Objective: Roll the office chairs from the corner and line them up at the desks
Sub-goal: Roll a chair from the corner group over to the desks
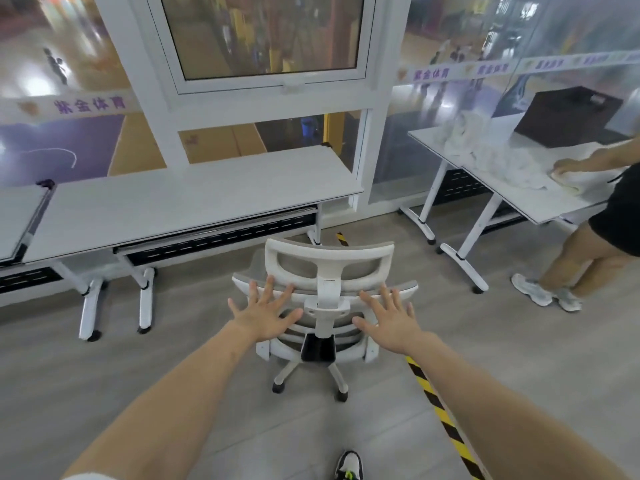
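Desk [194, 199] stands against the window wall. Office chair [325, 296] faces it, just short, on casters; likely light, free-rolling, rigid-framed. Push at backrest top. Left hand [266, 315] and right hand [389, 323] are spread flat, gripping nothing.

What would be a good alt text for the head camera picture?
Two open hands, left hand and right hand, reach with spread fingers to the backrest of a white mesh office chair facing a long white desk by a window. At right, another person wipes a second white table.
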Available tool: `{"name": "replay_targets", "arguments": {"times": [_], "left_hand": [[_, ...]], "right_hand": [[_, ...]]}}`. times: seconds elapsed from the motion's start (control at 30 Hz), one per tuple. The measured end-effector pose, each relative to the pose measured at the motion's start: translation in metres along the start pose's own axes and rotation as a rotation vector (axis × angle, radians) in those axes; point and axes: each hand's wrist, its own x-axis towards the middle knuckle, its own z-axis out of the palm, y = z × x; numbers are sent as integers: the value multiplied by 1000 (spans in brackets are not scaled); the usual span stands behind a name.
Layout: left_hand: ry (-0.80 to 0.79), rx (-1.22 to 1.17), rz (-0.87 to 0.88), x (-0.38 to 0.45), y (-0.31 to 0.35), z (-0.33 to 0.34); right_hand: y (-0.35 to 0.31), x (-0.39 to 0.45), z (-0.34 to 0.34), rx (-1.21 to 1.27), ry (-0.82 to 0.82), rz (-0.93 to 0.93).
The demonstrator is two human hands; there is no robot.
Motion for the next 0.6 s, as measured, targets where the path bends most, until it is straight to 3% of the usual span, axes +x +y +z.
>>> {"name": "replay_targets", "arguments": {"times": [0.3,0.6], "left_hand": [[21,49,-34,87,30,-53],[-3,69,39,86,34,-48]], "right_hand": [[30,90,-51,11,-11,-37],[20,82,-57,19,8,-7]]}}
